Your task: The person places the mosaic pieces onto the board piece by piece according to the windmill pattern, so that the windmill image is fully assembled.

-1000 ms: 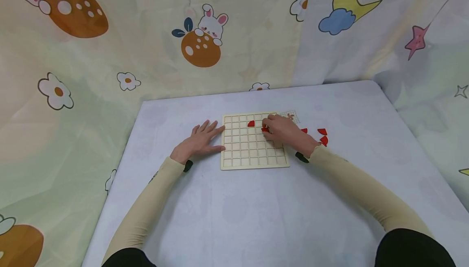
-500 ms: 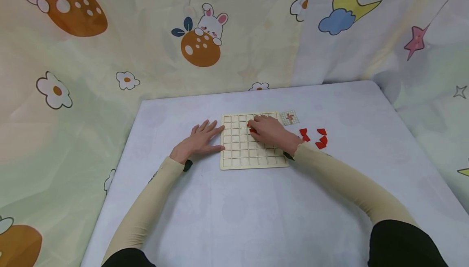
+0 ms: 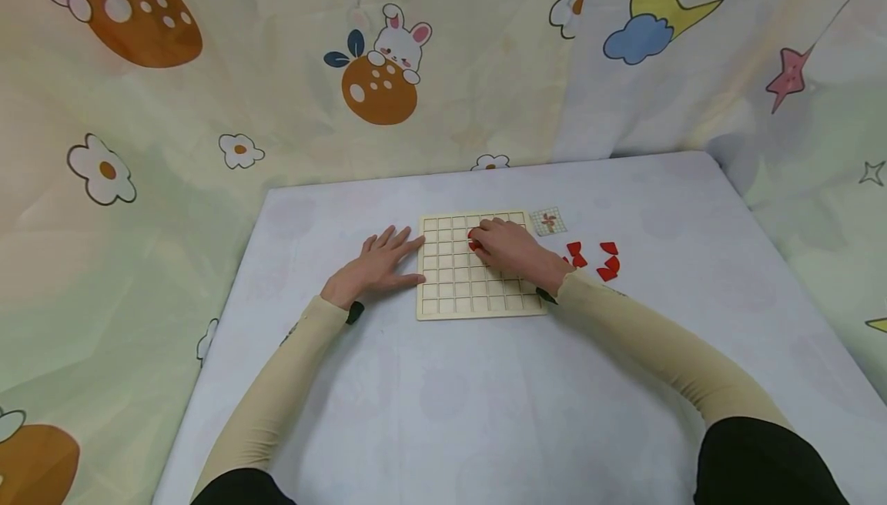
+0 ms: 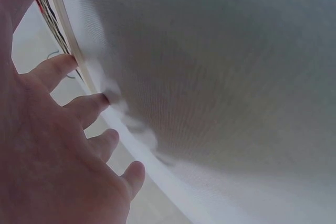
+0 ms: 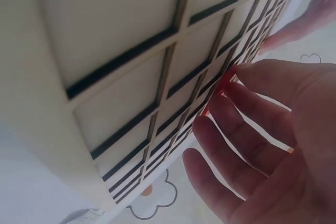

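R hand (image 3: 514,249) is over the upper-mid part of the wooden grid board (image 3: 450,289), thumb + fingertips pinching a red pc (image 3: 474,245); R wrist view shows it right at the grid surface, can't tell if it's seated in a cell. A 2nd red pc (image 3: 472,233) sits just beyond it on the board, partly hidden by the fingers. L hand (image 3: 377,266) has fingers spread, gripping nothing, thumb + index tips touching the board's L edge. Board lies flat on the white-covered table (image 3: 416,397). Small pattern card (image 3: 548,221) w/ a reddish pinwheel-like fig on a grid is just beside the board's far R corner. More loose red pcs (image 3: 609,248) lie R of the board: 3 clustered farther out, 2 nearer in, plus a sliver of red by the R wrist, mostly hidden. Beige sleeves (image 3: 270,393) on both arms, black fabric nr the elbows; cartoon-print backdrop (image 3: 277,89) behind, w/ bunnies, flowers + a moon
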{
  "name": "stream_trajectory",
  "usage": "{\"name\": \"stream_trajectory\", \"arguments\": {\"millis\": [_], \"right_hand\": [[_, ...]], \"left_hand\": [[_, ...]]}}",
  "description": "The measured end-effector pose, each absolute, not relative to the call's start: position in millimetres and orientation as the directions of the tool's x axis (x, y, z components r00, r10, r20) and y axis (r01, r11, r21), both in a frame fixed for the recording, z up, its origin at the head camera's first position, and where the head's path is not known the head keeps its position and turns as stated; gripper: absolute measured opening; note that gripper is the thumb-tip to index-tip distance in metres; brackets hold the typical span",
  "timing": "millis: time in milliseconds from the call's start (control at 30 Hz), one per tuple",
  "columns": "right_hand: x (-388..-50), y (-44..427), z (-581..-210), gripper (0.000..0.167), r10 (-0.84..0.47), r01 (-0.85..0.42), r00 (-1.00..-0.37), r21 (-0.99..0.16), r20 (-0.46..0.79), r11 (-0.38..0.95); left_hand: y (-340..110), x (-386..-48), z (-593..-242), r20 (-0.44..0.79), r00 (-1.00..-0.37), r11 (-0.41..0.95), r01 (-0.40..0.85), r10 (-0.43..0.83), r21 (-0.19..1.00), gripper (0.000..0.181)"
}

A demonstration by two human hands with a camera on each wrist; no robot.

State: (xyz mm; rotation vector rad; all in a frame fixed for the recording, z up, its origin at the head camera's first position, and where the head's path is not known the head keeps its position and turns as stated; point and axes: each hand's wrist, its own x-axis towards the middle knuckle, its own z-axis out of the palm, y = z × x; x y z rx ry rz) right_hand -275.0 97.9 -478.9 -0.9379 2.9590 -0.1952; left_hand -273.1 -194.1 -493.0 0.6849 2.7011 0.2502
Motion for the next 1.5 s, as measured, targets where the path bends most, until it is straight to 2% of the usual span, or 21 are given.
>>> {"name": "stream_trajectory", "arguments": {"millis": [433, 833, 1267, 1500], "right_hand": [[-272.4, 97.7, -481.6, 0.023, -0.561, -0.566, -0.824, -0.158, 0.081, 0.809], [-270.3, 97.3, -480.3, 0.026, -0.551, -0.549, -0.834, -0.165, 0.036, 0.819], [-269.9, 100.5, -480.4, 0.021, -0.567, -0.567, -0.822, -0.176, 0.055, 0.805], [-269.6, 105.9, -476.3, 0.022, -0.557, -0.550, -0.830, -0.237, 0.043, 0.801]], "left_hand": [[-195.0, -273.9, -492.7, -0.279, -0.820, 0.861, 0.439, 0.500, 0.256, 0.088], [-196.2, -273.7, -494.8, -0.282, -0.820, 0.863, 0.440, 0.498, 0.248, 0.089], [-194.8, -272.4, -493.7, -0.273, -0.816, 0.855, 0.443, 0.509, 0.270, 0.088], [-195.5, -272.3, -490.2, -0.265, -0.815, 0.850, 0.446, 0.515, 0.282, 0.086]]}}
